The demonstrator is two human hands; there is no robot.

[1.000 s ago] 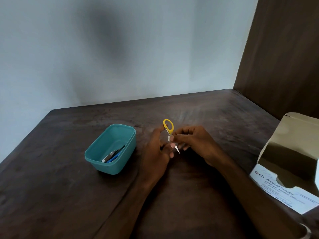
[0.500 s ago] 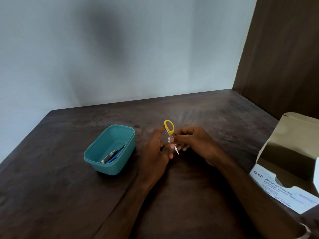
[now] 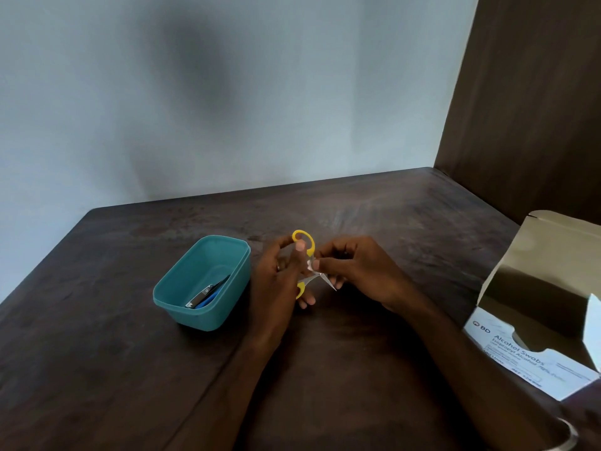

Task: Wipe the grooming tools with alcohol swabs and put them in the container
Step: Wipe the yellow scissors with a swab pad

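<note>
Tub: the teal tub (image 3: 201, 281) sits on the counter (image 3: 97, 353) just left of the left hand, clippers (image 3: 208, 292) already lying inside. It has not moved over the last second.

Left hand: the left hand (image 3: 276, 281) grips the scissors (image 3: 304, 252) by the yellow handles. A second ago only one loop showed, above the fingers; now a second bit of yellow peeks out below the palm, so the handles have swung apart and the blades are open.

Swab: a small white swab (image 3: 311, 265) is pinched in the right fingertips, pressed on the metal near the pivot, between the two hands.

Right hand: the right hand (image 3: 354, 271) is clenched on that swab, in about the same spot as before; one blade tip pokes out below its fingers.

Box: the open swab box (image 3: 533, 346) stands well right of the right hand, untouched.

Meaning: I'd say opening the blades lets the inner faces be wiped; the scissors go in the tub afterwards.
</note>
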